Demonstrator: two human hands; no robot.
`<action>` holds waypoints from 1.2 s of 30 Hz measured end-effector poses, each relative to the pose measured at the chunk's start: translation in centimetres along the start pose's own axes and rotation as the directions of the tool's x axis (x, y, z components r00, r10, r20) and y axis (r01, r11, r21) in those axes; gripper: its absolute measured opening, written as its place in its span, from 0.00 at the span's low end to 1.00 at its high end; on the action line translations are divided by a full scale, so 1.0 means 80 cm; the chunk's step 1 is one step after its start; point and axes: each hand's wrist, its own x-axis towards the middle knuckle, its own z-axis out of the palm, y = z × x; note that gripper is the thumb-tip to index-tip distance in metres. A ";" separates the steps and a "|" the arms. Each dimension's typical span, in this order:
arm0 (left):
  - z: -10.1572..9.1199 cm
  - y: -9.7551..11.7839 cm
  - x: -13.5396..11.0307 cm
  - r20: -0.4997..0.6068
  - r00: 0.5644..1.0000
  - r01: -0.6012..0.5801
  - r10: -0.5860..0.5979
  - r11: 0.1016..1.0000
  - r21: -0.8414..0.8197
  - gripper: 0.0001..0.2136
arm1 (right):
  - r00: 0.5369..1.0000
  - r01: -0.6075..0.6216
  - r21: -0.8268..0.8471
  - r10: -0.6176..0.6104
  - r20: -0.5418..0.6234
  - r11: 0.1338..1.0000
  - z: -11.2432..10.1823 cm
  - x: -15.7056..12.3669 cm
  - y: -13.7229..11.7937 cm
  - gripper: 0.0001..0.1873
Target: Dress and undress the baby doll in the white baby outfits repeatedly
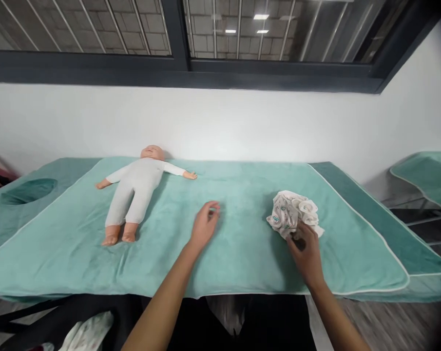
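My right hand [307, 251] pinches the near edge of a crumpled white cloth [286, 212] with a small green and dark print. The bundle is bunched up on the right part of a green towel-like cover [242, 258], and its exact kind cannot be made out. My left hand [205, 222] is over the middle of the cover, holding nothing, its fingers loosely bent and the thumb apart. On the left lies a baby doll [138, 183] on its back, arms spread, head toward the wall. It has a white cloth body and bare plastic hands and feet.
The padded bed [379, 222] stands against a white wall [223, 122] below a dark-framed window [183, 73]. A face hole [29, 191] is at its left end. Printed cloth [90, 334] lies on a black item at lower left. Another green-covered surface [430, 170] is at right.
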 end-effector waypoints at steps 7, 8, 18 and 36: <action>0.077 -0.036 0.086 0.205 0.964 0.245 -0.170 0.865 -0.437 0.10 | 0.981 0.183 -0.535 -0.188 0.045 0.825 0.002 0.013 0.023 0.24; 0.075 -0.042 0.086 0.206 0.962 0.256 -0.177 0.844 -0.472 0.10 | 0.979 0.192 -0.559 -0.196 0.053 0.807 0.002 0.014 0.020 0.21; 0.030 -0.056 0.093 0.163 0.952 0.262 -0.260 0.414 -0.872 0.15 | 0.909 0.027 -0.332 -0.161 -0.384 0.943 -0.029 0.123 -0.099 0.16; -0.002 -0.039 0.082 0.196 0.980 0.191 0.024 0.131 -0.973 0.27 | 0.917 -0.330 0.721 0.026 0.398 0.609 0.162 0.187 -0.250 0.16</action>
